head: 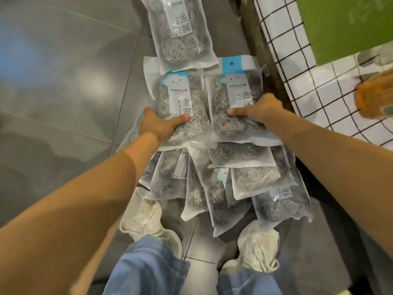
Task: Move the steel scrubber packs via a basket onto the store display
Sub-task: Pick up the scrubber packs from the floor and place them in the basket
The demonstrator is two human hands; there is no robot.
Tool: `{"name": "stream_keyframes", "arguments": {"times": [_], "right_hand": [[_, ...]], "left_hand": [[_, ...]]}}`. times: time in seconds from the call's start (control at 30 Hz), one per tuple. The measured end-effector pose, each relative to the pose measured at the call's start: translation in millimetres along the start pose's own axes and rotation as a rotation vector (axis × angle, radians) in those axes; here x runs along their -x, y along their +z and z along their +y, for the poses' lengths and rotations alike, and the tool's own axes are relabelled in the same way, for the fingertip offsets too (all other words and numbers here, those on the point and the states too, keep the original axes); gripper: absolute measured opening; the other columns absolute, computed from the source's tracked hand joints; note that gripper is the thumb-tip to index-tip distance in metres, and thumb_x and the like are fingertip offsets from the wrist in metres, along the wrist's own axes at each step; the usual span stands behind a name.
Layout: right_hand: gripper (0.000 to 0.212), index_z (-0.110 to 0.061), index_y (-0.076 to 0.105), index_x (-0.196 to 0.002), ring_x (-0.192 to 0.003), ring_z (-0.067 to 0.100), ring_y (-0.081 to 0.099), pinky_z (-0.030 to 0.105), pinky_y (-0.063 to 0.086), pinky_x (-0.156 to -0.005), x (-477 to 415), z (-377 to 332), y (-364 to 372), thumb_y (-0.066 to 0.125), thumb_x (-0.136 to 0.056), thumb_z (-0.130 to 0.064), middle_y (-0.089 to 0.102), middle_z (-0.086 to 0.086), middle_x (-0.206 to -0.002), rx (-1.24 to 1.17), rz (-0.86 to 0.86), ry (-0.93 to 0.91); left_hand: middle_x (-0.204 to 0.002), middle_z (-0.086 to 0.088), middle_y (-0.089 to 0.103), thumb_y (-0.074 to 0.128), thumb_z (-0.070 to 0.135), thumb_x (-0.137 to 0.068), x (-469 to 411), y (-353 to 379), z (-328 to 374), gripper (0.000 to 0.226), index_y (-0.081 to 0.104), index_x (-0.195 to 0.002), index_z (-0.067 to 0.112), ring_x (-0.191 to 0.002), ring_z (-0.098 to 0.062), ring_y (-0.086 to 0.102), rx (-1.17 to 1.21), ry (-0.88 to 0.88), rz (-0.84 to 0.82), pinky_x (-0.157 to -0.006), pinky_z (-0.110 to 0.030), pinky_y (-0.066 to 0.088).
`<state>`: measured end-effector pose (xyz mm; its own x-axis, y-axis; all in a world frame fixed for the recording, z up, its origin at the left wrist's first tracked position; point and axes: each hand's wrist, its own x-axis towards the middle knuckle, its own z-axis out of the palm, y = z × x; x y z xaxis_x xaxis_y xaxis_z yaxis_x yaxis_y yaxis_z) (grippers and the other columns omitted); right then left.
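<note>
Now — left hand (pixel 158 126) and right hand (pixel 258 110) each clamp a clear plastic steel scrubber pack (pixel 182 107) | risk: slick film slips below thumbs, packs drop onto floor pile (pixel 223 188)

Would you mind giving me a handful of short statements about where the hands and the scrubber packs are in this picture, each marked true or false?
1. The left hand grips a scrubber pack with its thumb on top. True.
2. The right hand is empty and hangs beside the leg. False: it grips a second pack next to the first.
3. More packs lie in a pile on the floor in front of the shoes. True.
4. The packs in the pile sit inside a basket. False: no basket shows; they lie on the grey floor tiles.
5. A wire grid panel stands to the right of the packs. True.
</note>
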<state>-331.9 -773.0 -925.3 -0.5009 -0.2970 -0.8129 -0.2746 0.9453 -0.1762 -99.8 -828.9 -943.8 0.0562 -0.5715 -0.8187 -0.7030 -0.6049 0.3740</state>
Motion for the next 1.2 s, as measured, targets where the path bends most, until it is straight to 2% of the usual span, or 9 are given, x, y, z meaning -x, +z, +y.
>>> {"name": "stream_keyframes", "arguments": {"times": [0.1, 0.23, 0.43, 0.57, 0.77, 0.9, 1.0, 1.07, 1.2], "right_hand": [[0.093, -0.005, 0.046, -0.127, -0.118, 0.025, 0.053, 0.032, 0.046, -0.093, 8.3, 2.0, 7.8, 0.086, -0.056, -0.049, 0.055, 0.008, -0.126, -0.042, -0.001, 0.042], [0.087, -0.011, 0.041, -0.125, -0.114, 0.027, 0.054, 0.031, 0.044, -0.078, 33.5, 6.5, 14.3, 0.086, -0.059, -0.045, 0.056, 0.006, -0.120, -0.016, 0.086, 0.003], [0.089, -0.011, 0.039, -0.129, -0.113, 0.026, 0.053, 0.037, 0.047, -0.093, 83.7, 12.2, -1.5, 0.089, -0.059, -0.034, 0.055, 0.006, -0.124, -0.040, 0.019, -0.017], [0.073, -0.011, 0.040, -0.117, -0.099, 0.016, 0.055, 0.031, 0.046, -0.080, 140.0, 15.7, -23.7, 0.086, -0.064, -0.029, 0.057, -0.003, -0.107, -0.148, -0.005, -0.066], [0.071, -0.019, 0.042, -0.114, -0.102, 0.019, 0.059, 0.037, 0.047, -0.097, 232.3, -3.6, -78.5, 0.087, -0.059, -0.016, 0.060, -0.002, -0.111, -0.314, -0.033, -0.161], [0.064, -0.020, 0.040, -0.107, -0.098, 0.018, 0.059, 0.034, 0.047, -0.090, 292.8, -33.1, -124.5, 0.086, -0.063, -0.014, 0.063, 0.002, -0.113, -0.324, -0.015, -0.254], [0.075, -0.011, 0.041, -0.127, -0.109, 0.018, 0.057, 0.030, 0.045, -0.092, 343.6, -54.5, -161.4, 0.084, -0.066, -0.012, 0.058, 0.006, -0.128, -0.337, -0.018, -0.398], [0.092, -0.010, 0.026, -0.145, -0.125, 0.019, 0.046, 0.025, 0.037, -0.098, 381.4, -61.6, -183.5, 0.081, -0.071, -0.010, 0.043, 0.007, -0.144, -0.358, -0.031, -0.485], [0.086, -0.015, 0.039, -0.134, -0.120, 0.028, 0.053, 0.045, 0.041, -0.105, 453.8, -63.6, -219.2, 0.086, -0.062, -0.025, 0.053, 0.010, -0.135, -0.307, -0.004, -0.641]], "left_hand": [[-0.140, -0.007, 0.046, 0.080, 0.050, -0.065, 16.2, -4.9, 2.9, 0.098, 0.029, -0.139, 0.011, -0.126, -0.029, 0.046, -0.068, -0.001, 0.010, -0.105, -0.041, 0.039], [-0.150, -0.007, 0.036, 0.077, 0.053, -0.067, 38.4, -13.3, -0.8, 0.107, 0.017, -0.149, 0.018, -0.135, -0.032, 0.037, -0.184, -0.017, 0.043, -0.106, -0.043, 0.036], [-0.152, -0.006, 0.034, 0.077, 0.055, -0.066, 103.2, -34.4, -6.6, 0.109, 0.015, -0.150, 0.022, -0.137, -0.032, 0.033, -0.224, -0.025, 0.009, -0.108, -0.046, 0.034], [-0.144, 0.000, 0.042, 0.079, 0.052, -0.065, 157.2, -60.9, -6.9, 0.097, 0.025, -0.143, 0.030, -0.129, -0.028, 0.042, -0.072, -0.005, 0.052, -0.100, -0.041, 0.040], [-0.143, -0.002, 0.043, 0.082, 0.047, -0.063, 239.6, -119.6, 22.2, 0.096, 0.030, -0.141, 0.022, -0.128, -0.027, 0.043, 0.111, 0.029, 0.123, -0.102, -0.046, 0.040], [-0.147, -0.004, 0.038, 0.082, 0.040, -0.066, 296.1, -163.3, 55.6, 0.097, 0.029, -0.144, 0.018, -0.132, -0.026, 0.038, 0.199, 0.113, 0.168, -0.106, -0.043, 0.036], [-0.151, -0.004, 0.032, 0.080, 0.032, -0.071, 348.8, -189.6, 78.0, 0.097, 0.023, -0.147, 0.017, -0.136, -0.023, 0.033, 0.305, 0.188, 0.267, -0.105, -0.034, 0.031], [-0.152, -0.004, 0.030, 0.080, 0.027, -0.072, 389.4, -202.5, 88.3, 0.097, 0.022, -0.148, 0.015, -0.137, -0.021, 0.032, 0.384, 0.216, 0.333, -0.104, -0.030, 0.030], [-0.140, 0.004, 0.040, 0.083, 0.028, -0.067, 474.9, -222.6, 94.2, 0.095, 0.029, -0.144, 0.014, -0.129, -0.015, 0.038, 0.510, 0.295, 0.479, -0.094, -0.025, 0.032]]}}
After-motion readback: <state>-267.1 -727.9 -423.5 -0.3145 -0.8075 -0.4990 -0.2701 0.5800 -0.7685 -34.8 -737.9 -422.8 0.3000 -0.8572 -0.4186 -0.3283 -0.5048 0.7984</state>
